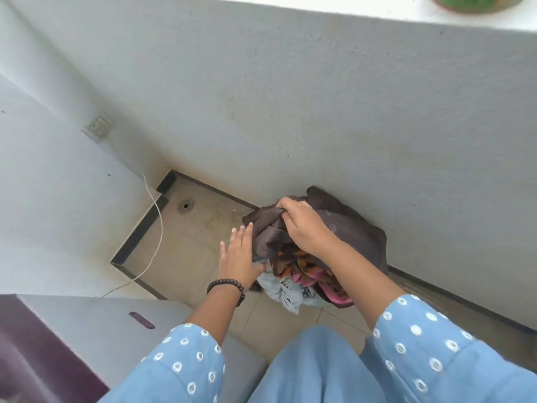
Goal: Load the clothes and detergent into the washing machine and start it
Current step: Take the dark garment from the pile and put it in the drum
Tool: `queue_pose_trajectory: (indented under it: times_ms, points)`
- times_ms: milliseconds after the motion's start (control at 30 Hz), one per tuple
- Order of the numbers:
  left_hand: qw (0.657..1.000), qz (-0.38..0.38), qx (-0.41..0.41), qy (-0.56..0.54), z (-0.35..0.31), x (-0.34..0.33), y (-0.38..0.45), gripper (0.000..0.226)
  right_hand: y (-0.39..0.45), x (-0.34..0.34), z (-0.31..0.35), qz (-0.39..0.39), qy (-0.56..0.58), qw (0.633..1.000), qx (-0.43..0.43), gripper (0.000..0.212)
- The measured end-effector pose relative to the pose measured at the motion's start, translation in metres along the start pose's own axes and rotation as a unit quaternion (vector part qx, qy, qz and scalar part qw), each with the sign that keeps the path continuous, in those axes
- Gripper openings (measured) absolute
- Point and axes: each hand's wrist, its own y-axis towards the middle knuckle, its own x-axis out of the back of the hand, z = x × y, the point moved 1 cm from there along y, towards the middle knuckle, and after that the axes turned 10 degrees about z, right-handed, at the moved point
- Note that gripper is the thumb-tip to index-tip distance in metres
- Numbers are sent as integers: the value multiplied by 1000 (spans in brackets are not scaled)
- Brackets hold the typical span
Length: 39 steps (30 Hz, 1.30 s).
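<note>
Your clothes pile [313, 257] sits on the tiled floor [186, 251], pushed against the foot of the grey wall [290, 97], at about 5 o'clock from the floor drain [185, 206]. The washing machine [87, 330] stands at roughly 8 o'clock from the pile, its dark lid [35, 353] seemingly down, so nothing looks loaded yet.

Your right hand [305, 225] has its fingers [286, 207] curled tight into the brown garment [273, 231] at the top of the heap; judging by the bunching, you are gathering it to lift. Your left hand [238, 254] lies flat against the pile's 9 o'clock side, fingers straight and gripping nothing. That looks like a brace, keeping the looser pieces from spilling as the right hand pulls.

Counted:
- hands, two, both at the pile
- one bead bracelet [228, 285], on the left wrist
- garments, at least four by colour: brown, an orange print [308, 264], pink [334, 293] and pale blue-grey [287, 292]; the exact number is hidden in the heap
- one drain
- one wall socket [98, 127], at 10 o'clock from the drain
- one white cord [158, 228] trailing across the floor

No detergent is visible anywhere in this view.
</note>
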Motion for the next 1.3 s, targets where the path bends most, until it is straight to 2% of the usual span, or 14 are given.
queue_pose_trajectory:
  times_ms: [233, 300, 367, 400, 500, 600, 667, 767, 833, 933, 1000, 1167, 1233, 1300]
  points:
    - [997, -29, 26, -61, 16, 21, -3, 82, -33, 54, 79, -35, 144, 987, 69, 20]
    - [994, -17, 52, -99, 13, 29, 0, 54, -41, 63, 93, -49, 180, 979, 80, 24]
    - [982, -10, 69, -174, 10, 40, -4, 11, -48, 69, 106, -76, 209, 971, 89, 24]
    - [979, -35, 54, -195, 8, 45, -8, 6, -50, 72, 112, -95, 217, 968, 87, 24]
    - [954, -154, 0, -258, 6, 64, -19, 15, -52, 80, 115, -156, 179, 971, 41, 20]
    - [930, -222, -17, -291, 0, 90, -34, 20, -48, 91, 104, -169, 28, 984, -37, 16]
    - [925, -252, -51, -280, -10, 114, -47, 19, -51, 97, 102, -111, -21, 992, -58, 38]
    - [936, -251, -146, -197, -38, 150, -71, 10, -59, 92, 117, -13, -12, 1000, 14, 75]
    - [937, -236, -203, -157, -60, 165, -84, 8, -59, 83, 127, 31, -8, 998, 52, 82]
    - [925, -261, -230, -151, -76, 177, -99, 16, -53, 77, 134, 0, 13, 998, 66, 46]
    - [915, -255, -236, -204, -75, 178, -103, 22, -54, 78, 136, -43, -2, 998, 56, 28]
    - [884, -224, -237, -335, -55, 154, -109, 49, -60, 77, 150, -91, 12, 993, 73, 11]
    - [886, -238, -221, -331, -49, 136, -111, 47, -64, 84, 161, -113, 37, 989, 93, 13]
    - [901, -249, -164, -316, -45, 119, -110, 31, -70, 94, 176, -136, 60, 982, 117, 13]
